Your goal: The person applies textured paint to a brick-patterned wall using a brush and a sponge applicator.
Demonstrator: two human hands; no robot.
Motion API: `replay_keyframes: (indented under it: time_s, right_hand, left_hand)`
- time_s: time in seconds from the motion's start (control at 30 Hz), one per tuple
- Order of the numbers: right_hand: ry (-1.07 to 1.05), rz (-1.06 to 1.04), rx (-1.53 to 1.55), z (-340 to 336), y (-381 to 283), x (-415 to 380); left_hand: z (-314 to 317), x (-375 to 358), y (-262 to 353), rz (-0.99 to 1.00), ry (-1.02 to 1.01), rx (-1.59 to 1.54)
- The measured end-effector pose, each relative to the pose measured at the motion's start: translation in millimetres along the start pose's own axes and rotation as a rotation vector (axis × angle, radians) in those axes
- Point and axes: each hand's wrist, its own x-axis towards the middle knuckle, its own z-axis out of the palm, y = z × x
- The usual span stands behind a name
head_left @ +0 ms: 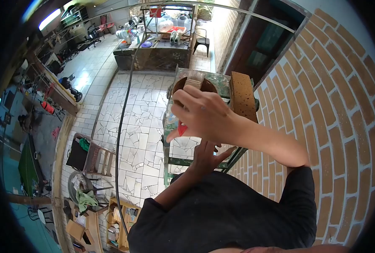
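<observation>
My right hand (204, 111) is closed around a wide paintbrush (195, 76), raised over the worn green table. Pale bristles point away from me, and part of the red handle (182, 128) shows below my fingers. Beyond the hand, a round brown container (179, 86) sits on the table, partly covered by the hand and brush. Lower down and closer to my body is my left hand (206, 158), its thumb spread out to the right and its fingertips partly hidden beneath my right hand. To the right stands a brown speckled block (243, 95).
The green table (170, 118) stands beside a brick-patterned wall (318, 126). A black cable (122, 114) hangs on the left. Farther back is a cluttered dark counter (153, 57) with a black chair (201, 41). A wooden chair (99, 158) and open box (113, 223) lie left.
</observation>
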Motion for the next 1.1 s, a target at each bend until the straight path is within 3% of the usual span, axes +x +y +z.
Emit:
replay_keyframes:
  time_s: [0.03, 0.17, 0.23, 0.33, 0.4, 0.47, 0.5, 0.53, 0.7, 0.77, 0.83, 1.0, 1.1]
  right_hand:
    - [0.003, 0.014, -0.005, -1.4, -2.8, -2.4]
    - [-0.145, 0.039, 0.087, -30.2, -12.7, -16.5]
    - [0.071, 0.127, 0.114, -51.5, -16.2, -32.9]
    - [0.128, 0.482, 0.135, -100.0, -23.2, -70.7]
    - [0.2, 0.583, 0.138, -105.3, -32.1, -102.8]
    - [0.373, 1.021, 0.14, -88.5, -50.0, -136.4]
    - [0.371, 1.036, 0.135, -77.3, -57.8, -146.7]
    - [0.44, 1.059, 0.007, -64.8, -65.1, -155.9]
    - [0.586, 1.155, -0.258, -8.3, -96.1, -183.7]
    - [0.587, 1.21, -0.252, 4.3, -99.7, -183.0]
    - [0.613, 1.1, -0.286, 13.9, -97.6, -179.4]
    - [0.604, 1.116, -0.311, 36.7, -91.9, -171.3]
    - [0.669, 1.174, -0.256, 47.8, -85.0, -163.0]
  left_hand:
    - [-3.1, 0.9, 1.7, -0.005, -0.086, 0.037]
    - [5.6, -2.1, -3.8, -0.002, -0.105, -0.11]
    - [9.6, 1.1, 4.6, -0.179, -0.084, -0.292]
    - [0.1, 1.2, 9.0, -0.045, -0.094, -0.226]
    - [2.6, -2.9, 2.1, 0.123, -0.071, -0.029]
    - [-4.0, 8.3, 1.4, 0.209, -0.015, -0.005]
    - [-4.6, 10.7, 2.9, 0.293, 0.049, 0.026]
    - [4.4, 4.1, -1.0, 0.221, 0.142, -0.078]
    - [3.8, -1.8, -5.3, 0.242, 0.141, -0.103]
    - [2.0, 2.0, -9.3, 0.263, 0.182, -0.06]
    - [-0.6, 8.4, -13.5, 0.284, 0.216, -0.081]
    - [-10.3, 24.3, -29.9, 0.423, 0.226, -0.022]
    - [-10.3, 23.6, -35.0, 0.381, 0.234, -0.067]
